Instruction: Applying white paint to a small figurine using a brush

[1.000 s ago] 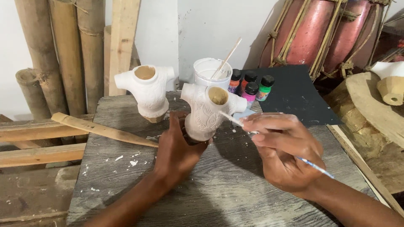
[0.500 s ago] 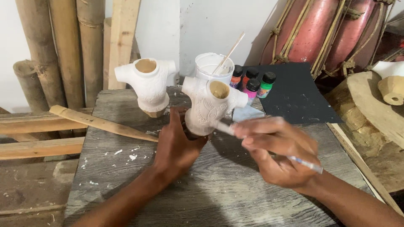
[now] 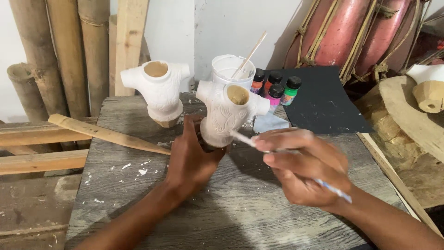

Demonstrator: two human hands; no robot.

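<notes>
A white-coated carved torso figure [image 3: 229,113] stands tilted on the grey wooden table [image 3: 138,194]. My left hand [image 3: 192,157] grips its base from the left. My right hand [image 3: 305,166] holds a thin paintbrush [image 3: 333,189], and the white tip of the brush touches the figure's lower right side. A second white torso figure [image 3: 159,90] stands apart at the back left of the table.
A white cup [image 3: 230,69] with a wooden stick stands behind the held figure, beside several small paint bottles [image 3: 277,88] and a black sheet [image 3: 321,102]. A wooden slat [image 3: 106,134] lies at left. Bamboo poles [image 3: 69,51] lean at the back left, red drums [image 3: 356,32] at right.
My right hand has shifted slightly left and down, drawing the brush tip lower along the figure's side. The left hand keeps its grip on the base.
</notes>
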